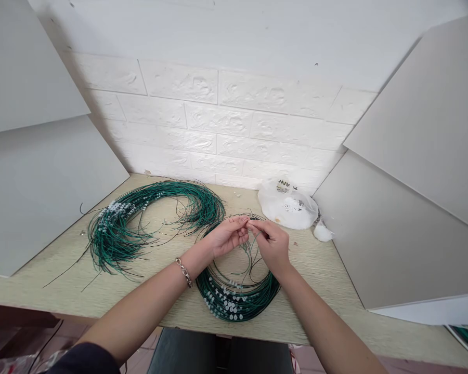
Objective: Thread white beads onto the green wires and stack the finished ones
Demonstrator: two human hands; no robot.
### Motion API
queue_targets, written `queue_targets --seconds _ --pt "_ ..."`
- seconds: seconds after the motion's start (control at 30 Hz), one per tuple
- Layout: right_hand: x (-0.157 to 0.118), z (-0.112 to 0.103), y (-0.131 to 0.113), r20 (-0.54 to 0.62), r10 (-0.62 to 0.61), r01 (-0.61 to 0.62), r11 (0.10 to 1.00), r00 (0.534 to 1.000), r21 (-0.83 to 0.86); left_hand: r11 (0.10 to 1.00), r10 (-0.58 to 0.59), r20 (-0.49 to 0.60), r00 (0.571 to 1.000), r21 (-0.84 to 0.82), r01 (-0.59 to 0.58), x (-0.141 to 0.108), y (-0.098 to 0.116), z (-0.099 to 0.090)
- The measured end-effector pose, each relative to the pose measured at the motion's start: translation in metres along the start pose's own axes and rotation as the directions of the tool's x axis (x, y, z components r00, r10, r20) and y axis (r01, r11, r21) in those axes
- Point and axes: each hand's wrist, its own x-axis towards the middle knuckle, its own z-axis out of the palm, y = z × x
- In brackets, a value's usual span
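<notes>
My left hand (230,235) and my right hand (272,240) meet fingertip to fingertip over the near bundle of wires. Both are closed in a pinch, and a thin green wire (255,244) hangs down from the right fingers. What the left fingertips hold is too small to make out. Beneath my hands lies a round coil of green and black wires (265,291), with several small white beads or caps (228,301) strung along its near side. A second, looser bundle of green wires (187,195) curves across the table on the left, with similar white pieces on it.
At the back right sits a clear plastic bag (288,205) with small white pieces in it, beside a crumpled white scrap (323,231). Grey panels (42,192) flank the table (156,298) on both sides. A white brick-pattern wall (218,119) stands behind.
</notes>
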Motion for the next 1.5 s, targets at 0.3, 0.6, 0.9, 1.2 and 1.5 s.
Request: queue_targets --seconds 0.3,0.6,0.9,1.2,1.5 --pt "0.001 0.002 -0.001 -0.082 0.072 -0.065 0.994 0.994 0.085 0.998 0.010 0.010 1.000 0.069 -0.011 -0.001 0.000 0.000" --pt "-0.001 0.002 -0.001 -0.044 0.001 -0.001 1.000 0.999 -0.003 0.997 0.023 0.023 0.999 0.068 -0.025 0.000 -0.005 0.000" --pt "-0.001 0.004 0.000 -0.066 0.038 -0.038 0.999 0.997 0.002 1.000 -0.005 0.015 1.000 -0.003 0.005 -0.001 -0.006 0.000" --pt "-0.001 0.002 0.001 -0.078 0.016 -0.016 1.000 0.997 -0.003 1.000 0.002 0.043 0.999 0.011 -0.002 -0.002 -0.011 0.002" --pt "0.000 0.003 -0.001 -0.063 0.037 -0.038 0.999 0.997 -0.008 0.998 -0.001 0.029 1.000 -0.058 0.002 -0.002 -0.010 0.002"
